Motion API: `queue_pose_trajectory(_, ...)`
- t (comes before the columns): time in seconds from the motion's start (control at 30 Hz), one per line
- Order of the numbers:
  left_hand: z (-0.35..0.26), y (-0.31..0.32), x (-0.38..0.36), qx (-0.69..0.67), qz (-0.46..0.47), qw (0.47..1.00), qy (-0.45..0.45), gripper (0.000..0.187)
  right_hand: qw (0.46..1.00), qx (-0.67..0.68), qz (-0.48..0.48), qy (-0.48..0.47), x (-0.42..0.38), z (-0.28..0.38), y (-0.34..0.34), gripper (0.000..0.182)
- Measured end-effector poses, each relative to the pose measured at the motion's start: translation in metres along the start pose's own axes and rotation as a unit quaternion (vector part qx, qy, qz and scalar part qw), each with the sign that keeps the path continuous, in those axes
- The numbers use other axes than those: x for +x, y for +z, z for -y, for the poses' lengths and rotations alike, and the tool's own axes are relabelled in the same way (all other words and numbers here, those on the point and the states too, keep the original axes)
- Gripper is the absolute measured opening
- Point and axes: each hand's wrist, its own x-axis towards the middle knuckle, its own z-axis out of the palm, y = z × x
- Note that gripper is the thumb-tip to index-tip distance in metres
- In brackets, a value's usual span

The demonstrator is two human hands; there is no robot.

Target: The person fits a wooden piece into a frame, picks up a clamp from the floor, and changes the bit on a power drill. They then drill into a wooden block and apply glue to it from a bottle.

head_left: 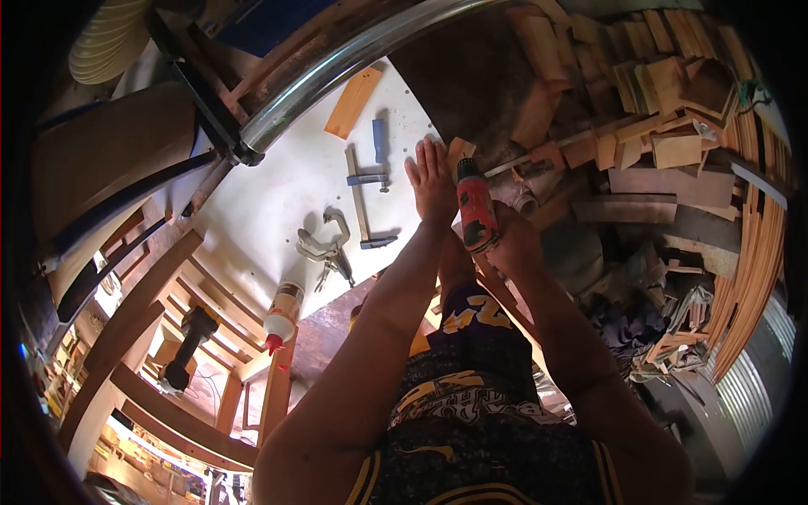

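Holding a red and black cordless drill (476,212) in the right hand (515,240), with fingers wrapped around it, just beside the left hand (433,183), and with its black chuck (467,168) near a small light-brown wooden block (455,154). Keeping the left hand palm down, fingers straight and slightly apart, at the edge of a flat white tabletop (252,210); cannot tell whether touching the block. Can see also, on this tabletop, a metal bar clamp with blue handle (360,200), a grey metal locking clamp (316,251) and an orange-brown wooden plank (353,103).
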Motion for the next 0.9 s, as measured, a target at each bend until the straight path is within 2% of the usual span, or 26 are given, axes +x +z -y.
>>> queue_pose_trajectory(0.27, 0.001, 0.002, 0.000, 0.022, 0.006, 1.000, 0.006, 0.069, 0.999, 0.017, -0.027, -0.011, -0.002, -0.001, 0.006, 0.039)
queue_pose_trajectory(0.7, 0.001, 0.004, 0.000, 0.019, 0.006, 1.000, 0.007, 0.070, 1.000, 0.008, -0.002, 0.009, -0.001, 0.001, 0.004, 0.047)
queue_pose_trajectory(0.77, 0.002, 0.003, 0.000, 0.077, 0.017, 0.997, 0.015, 0.071, 1.000, 0.016, -0.012, 0.005, 0.000, -0.004, 0.007, 0.048)
queue_pose_trajectory(0.9, 0.006, -0.010, -0.002, -0.009, 0.035, 0.999, 0.021, 0.072, 1.000, -0.022, 0.003, 0.002, 0.005, 0.000, 0.004, 0.046)
